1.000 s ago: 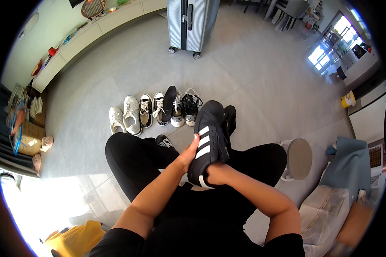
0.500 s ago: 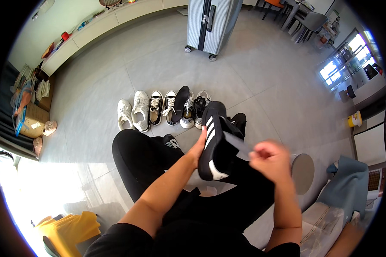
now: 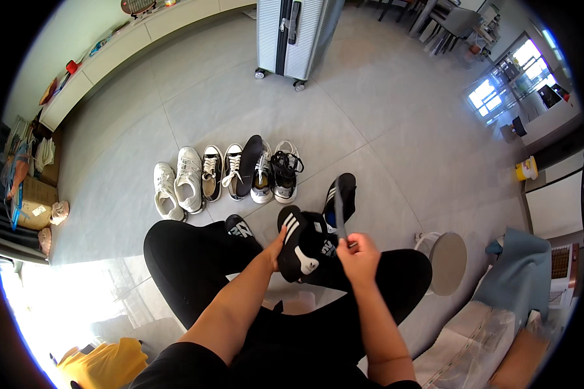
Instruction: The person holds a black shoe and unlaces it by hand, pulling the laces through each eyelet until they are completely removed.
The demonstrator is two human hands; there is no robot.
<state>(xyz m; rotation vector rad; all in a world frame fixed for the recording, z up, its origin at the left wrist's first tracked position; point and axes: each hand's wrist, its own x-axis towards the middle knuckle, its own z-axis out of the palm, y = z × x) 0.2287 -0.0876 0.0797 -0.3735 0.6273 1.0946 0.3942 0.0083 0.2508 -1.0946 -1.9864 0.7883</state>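
Note:
My left hand (image 3: 278, 250) grips the side of a black sneaker (image 3: 291, 264) with white stripes, tilted above my lap with its opening toward the right. In my right hand (image 3: 359, 259), fingers closed, is the end of a long thin grey insole (image 3: 339, 211), seen nearly edge-on and raised outside the shoe. Behind it on the floor lies the matching black sneaker (image 3: 348, 189), partly covered by the insole. A loose black insole (image 3: 249, 167) rests across the row of shoes in front of me.
That row holds white sneakers (image 3: 189, 178), black canvas shoes (image 3: 212, 170) and grey-white sneakers (image 3: 285, 181). A silver suitcase (image 3: 292, 45) stands beyond. To my right is a round stool (image 3: 448, 264); a yellow cloth (image 3: 104, 364) lies at the lower left.
My right hand has moved left and down, and the insole has come out of the sneaker and swung upright. The sneaker has moved lower and left in view. The head view has shifted.

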